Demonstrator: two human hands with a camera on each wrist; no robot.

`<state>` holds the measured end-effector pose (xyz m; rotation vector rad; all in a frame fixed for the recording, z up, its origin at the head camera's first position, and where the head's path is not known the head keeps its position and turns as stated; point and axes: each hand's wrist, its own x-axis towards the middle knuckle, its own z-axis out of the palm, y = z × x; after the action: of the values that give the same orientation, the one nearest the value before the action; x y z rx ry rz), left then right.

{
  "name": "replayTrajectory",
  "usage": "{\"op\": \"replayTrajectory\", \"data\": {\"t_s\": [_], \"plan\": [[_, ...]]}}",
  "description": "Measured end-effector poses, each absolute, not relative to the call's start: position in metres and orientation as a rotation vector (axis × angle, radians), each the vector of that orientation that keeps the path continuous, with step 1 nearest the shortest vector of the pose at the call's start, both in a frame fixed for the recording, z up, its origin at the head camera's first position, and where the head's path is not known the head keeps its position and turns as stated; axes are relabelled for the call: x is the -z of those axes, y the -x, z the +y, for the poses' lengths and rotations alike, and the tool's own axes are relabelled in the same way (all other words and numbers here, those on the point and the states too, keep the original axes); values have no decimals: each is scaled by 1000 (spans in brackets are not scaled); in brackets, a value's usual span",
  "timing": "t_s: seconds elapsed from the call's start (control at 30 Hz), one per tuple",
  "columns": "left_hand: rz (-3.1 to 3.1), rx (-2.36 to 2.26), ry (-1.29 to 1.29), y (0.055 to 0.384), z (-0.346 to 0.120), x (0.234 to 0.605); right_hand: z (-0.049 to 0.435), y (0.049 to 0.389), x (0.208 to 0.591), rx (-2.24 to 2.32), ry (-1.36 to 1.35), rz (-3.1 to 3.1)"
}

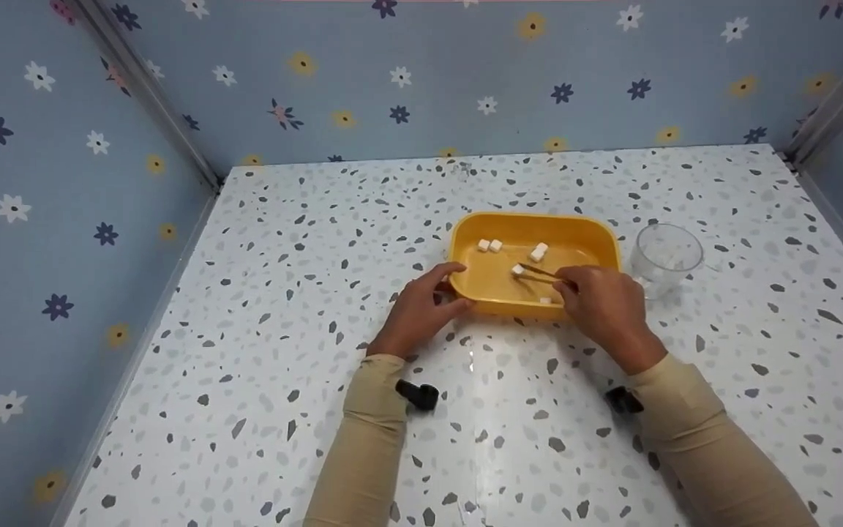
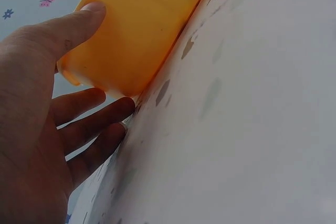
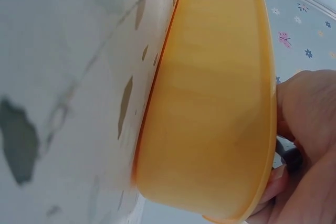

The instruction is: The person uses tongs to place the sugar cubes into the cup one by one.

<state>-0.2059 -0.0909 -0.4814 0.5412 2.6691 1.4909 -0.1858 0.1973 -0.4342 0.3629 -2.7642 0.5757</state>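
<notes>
A yellow plastic tub (image 1: pixel 495 301) stands on the table, with several small white cubes lying in it. My left hand (image 1: pixel 421 311) holds the tub's near left corner; in the left wrist view the thumb (image 2: pixel 93 14) lies on the wall and the other fingers are round the end. With my right hand (image 1: pixel 604 304) I grip slim dark tweezers (image 1: pixel 538 271) over the tub's near right rim. Their tips are at one white cube (image 1: pixel 517 270) near the tub's middle. In the right wrist view the tub's wall (image 3: pixel 205 93) hides the cubes and the tweezers' tips.
Just right of the tub stands a clear glass mug (image 1: pixel 667 252), close to my right hand. The speckled white table (image 1: pixel 304 293) meets a blue flowered panel (image 1: pixel 436 73) at the back, with more panels at both sides.
</notes>
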Motion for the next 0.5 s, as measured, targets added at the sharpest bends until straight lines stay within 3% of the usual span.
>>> {"op": "replayTrajectory", "data": {"t_s": [0.5], "plan": [[2679,-1480,-553,207,-91,482,197,185,434,-583,-362,-2738]]}}
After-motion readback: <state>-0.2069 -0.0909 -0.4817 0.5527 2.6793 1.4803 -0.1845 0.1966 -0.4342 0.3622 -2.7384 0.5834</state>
